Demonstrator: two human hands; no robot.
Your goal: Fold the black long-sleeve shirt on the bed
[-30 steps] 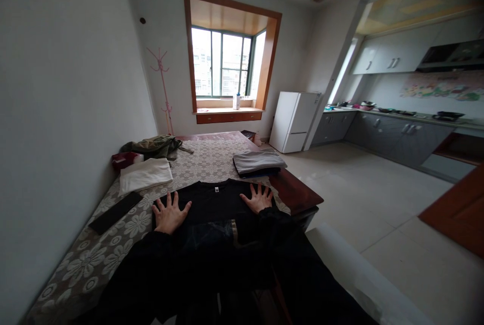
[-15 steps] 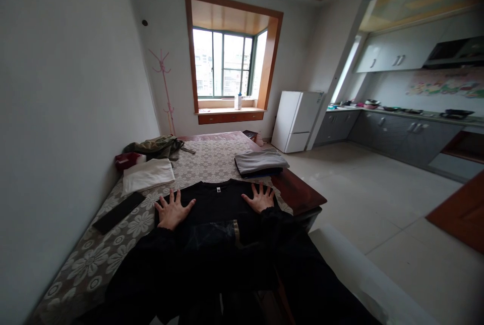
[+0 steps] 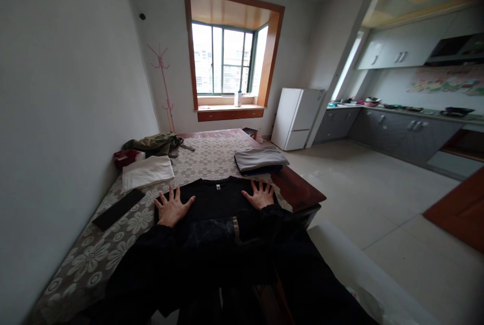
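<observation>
A black T-shirt lies spread on the table, its neckline and small white label turned away from me. My left hand rests flat on its left shoulder area, fingers spread. On the right shoulder area lies my right hand, also flat with fingers apart. A dark printed panel with a tan strip shows on the shirt's front. The shirt's lower part merges with my dark sleeves and clothing, so its hem is hard to make out.
A flower-patterned cloth covers the wooden table. Folded grey and dark garments lie at the right edge. To the left are a folded white cloth, a black flat strip, an olive bag and a red item.
The camera view has tilted slightly. Both hands stay flat on the T-shirt in the same places, and nothing else has visibly moved.
</observation>
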